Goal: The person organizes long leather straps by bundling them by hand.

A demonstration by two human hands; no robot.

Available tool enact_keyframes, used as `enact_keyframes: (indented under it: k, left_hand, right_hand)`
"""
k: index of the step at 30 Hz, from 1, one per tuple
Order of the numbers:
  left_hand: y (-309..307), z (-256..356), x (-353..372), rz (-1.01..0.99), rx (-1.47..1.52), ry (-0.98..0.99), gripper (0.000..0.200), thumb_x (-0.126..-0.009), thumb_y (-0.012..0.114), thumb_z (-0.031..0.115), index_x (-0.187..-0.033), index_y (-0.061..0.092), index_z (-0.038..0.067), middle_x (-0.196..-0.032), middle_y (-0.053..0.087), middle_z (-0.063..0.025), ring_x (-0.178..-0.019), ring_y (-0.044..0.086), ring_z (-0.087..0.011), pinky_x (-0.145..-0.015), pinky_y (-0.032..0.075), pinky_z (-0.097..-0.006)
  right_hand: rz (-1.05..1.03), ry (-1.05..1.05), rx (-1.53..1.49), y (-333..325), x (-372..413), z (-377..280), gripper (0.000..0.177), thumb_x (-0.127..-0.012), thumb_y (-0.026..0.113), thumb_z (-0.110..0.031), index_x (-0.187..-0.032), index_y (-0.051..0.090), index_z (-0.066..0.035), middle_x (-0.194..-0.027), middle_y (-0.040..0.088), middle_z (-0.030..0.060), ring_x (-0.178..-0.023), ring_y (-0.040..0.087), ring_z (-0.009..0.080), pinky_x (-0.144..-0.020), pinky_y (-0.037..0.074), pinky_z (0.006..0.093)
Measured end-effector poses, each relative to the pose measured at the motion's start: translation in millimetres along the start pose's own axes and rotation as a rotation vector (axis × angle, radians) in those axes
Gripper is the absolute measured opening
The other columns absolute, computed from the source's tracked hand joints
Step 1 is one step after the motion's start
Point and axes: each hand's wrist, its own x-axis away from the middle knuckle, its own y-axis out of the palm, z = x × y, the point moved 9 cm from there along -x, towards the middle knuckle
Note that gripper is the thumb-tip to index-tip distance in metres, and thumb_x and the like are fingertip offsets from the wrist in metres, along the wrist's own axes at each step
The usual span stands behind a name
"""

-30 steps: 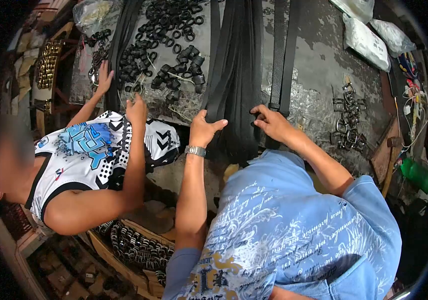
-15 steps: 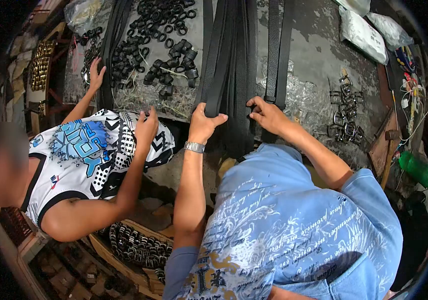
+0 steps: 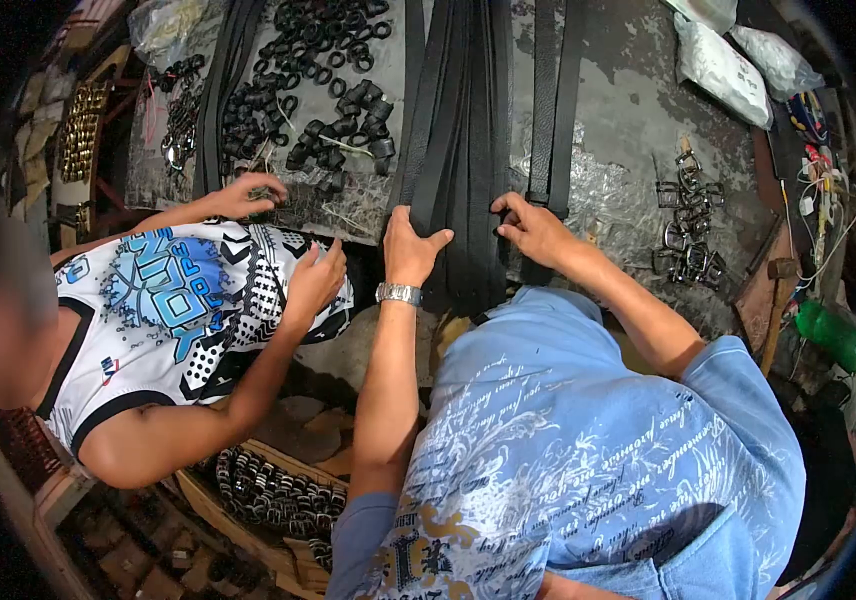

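A long bundle of black leather straps (image 3: pixel 468 120) runs down the bench and over its front edge in front of me. My left hand (image 3: pixel 414 246), a metal watch on its wrist, grips the bundle's left edge; its thumb sticks out to the right and its fingers are partly hidden. On the right edge, my right hand (image 3: pixel 534 230) is closed with bent fingers and thumb at the straps. Just beyond that hand lies a separate pair of black straps (image 3: pixel 553 110), one with a loop near its lower end.
Black rings (image 3: pixel 323 40) and strap loops (image 3: pixel 358 120) lie left of the bundle. Metal buckles (image 3: pixel 690 220) sit at right, near a hammer (image 3: pixel 778 300) and green bottle (image 3: pixel 833 335). A co-worker (image 3: pixel 178 300) sits close on my left; a box of buckles (image 3: pixel 273 495) stands below.
A strap's folded lower end by my left hand now lies lower along the bundle. My hands stay nearly in place. The co-worker's far hand has come back from the bench toward their lap.
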Motion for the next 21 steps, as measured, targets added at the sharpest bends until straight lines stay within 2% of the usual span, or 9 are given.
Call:
enact_keyframes:
  k: [4,7,11,14,16,17,18,20,21]
  left_hand:
    - [-3.1,1.2,11.5,0.028,-0.001,0.015,0.071,-0.067,0.087,0.023,-0.122,0.052,-0.004,-0.116,0.057,-0.0248,-0.111,0.055,-0.0414,-0.094,0.046,-0.0441]
    - [-5.7,-0.9,26.9,0.054,-0.003,0.014,0.07,-0.071,0.085,0.026,-0.126,0.051,0.0,-0.123,0.053,-0.0217,-0.116,0.051,-0.0398,-0.097,0.044,-0.0458]
    - [-15.3,-3.6,56.8,0.182,-0.115,0.127,0.065,-0.079,0.079,0.033,-0.129,0.052,0.002,-0.13,0.049,-0.0195,-0.123,0.047,-0.0392,-0.099,0.042,-0.0486]
    - [-20.3,-22.5,81.0,0.207,-0.099,0.155,0.049,-0.085,0.073,0.028,-0.122,0.058,0.0,-0.13,0.05,-0.0196,-0.121,0.048,-0.0389,-0.101,0.04,-0.0466]
    - [-23.1,-32.9,97.8,0.165,-0.041,0.153,0.04,-0.087,0.07,0.023,-0.117,0.06,-0.001,-0.128,0.051,-0.0201,-0.119,0.049,-0.0385,-0.101,0.04,-0.0462]
    - [-25.7,-35.8,108.2,0.141,-0.009,0.145,0.032,-0.087,0.068,0.019,-0.112,0.062,-0.001,-0.126,0.052,-0.0204,-0.118,0.051,-0.0383,-0.101,0.041,-0.0456]
    - [-27.9,-41.0,117.0,0.16,-0.016,0.201,0.025,-0.088,0.067,0.014,-0.108,0.063,0.0,-0.118,0.057,-0.0191,-0.111,0.055,-0.0363,-0.095,0.045,-0.0433]
    - [-23.6,-64.7,130.7,0.039,0.133,0.146,0.02,-0.088,0.066,0.011,-0.105,0.063,0.0,-0.108,0.062,-0.0173,-0.099,0.061,-0.0332,-0.086,0.05,-0.0407]
    - [-18.5,-83.1,138.2,-0.002,0.165,0.116,0.022,-0.088,0.066,0.013,-0.106,0.063,0.001,-0.101,0.064,-0.0132,-0.088,0.064,-0.027,-0.079,0.051,-0.0365]
  right_hand:
    - [0.016,-0.007,0.036,-2.4,-0.6,-4.7,0.03,-0.093,0.061,-0.011,-0.12,0.049,-0.006,-0.09,0.064,0.0153,-0.085,0.063,0.0279,-0.077,0.048,0.0397]
    - [0.008,0.002,0.088,-1.8,-0.1,-9.6,0.032,-0.092,0.061,-0.012,-0.121,0.049,-0.006,-0.095,0.067,0.0212,-0.093,0.065,0.0397,-0.08,0.05,0.0469]
    - [0.08,-0.053,0.163,-1.0,8.2,-17.2,0.035,-0.092,0.062,-0.014,-0.123,0.049,-0.005,-0.097,0.067,0.0224,-0.093,0.065,0.0404,-0.081,0.051,0.048]
    - [0.137,-0.112,0.219,-0.8,17.0,-26.5,0.037,-0.091,0.062,-0.014,-0.124,0.05,-0.004,-0.096,0.068,0.0222,-0.093,0.065,0.0407,-0.082,0.051,0.0478]
    - [0.115,-0.06,0.241,1.1,19.9,-27.0,0.04,-0.091,0.061,-0.016,-0.128,0.05,-0.005,-0.104,0.067,0.0217,-0.096,0.065,0.0404,-0.084,0.051,0.0492]
    - [0.11,-0.043,0.268,3.2,22.5,-28.5,0.041,-0.091,0.061,-0.017,-0.129,0.05,-0.005,-0.107,0.067,0.0216,-0.097,0.064,0.0405,-0.084,0.051,0.0496]
    - [0.101,-0.029,0.296,6.5,22.9,-29.5,0.041,-0.092,0.061,-0.018,-0.13,0.05,-0.005,-0.109,0.067,0.0215,-0.098,0.064,0.0405,-0.085,0.05,0.0499]
    - [0.16,-0.085,0.352,9.3,27.0,-35.5,0.037,-0.092,0.059,-0.02,-0.125,0.055,-0.004,-0.114,0.065,0.0209,-0.101,0.063,0.0409,-0.085,0.05,0.0502]
    - [0.167,-0.089,0.377,10.0,29.6,-41.5,0.035,-0.092,0.059,-0.02,-0.124,0.056,-0.004,-0.114,0.065,0.021,-0.101,0.063,0.0412,-0.085,0.05,0.0501]
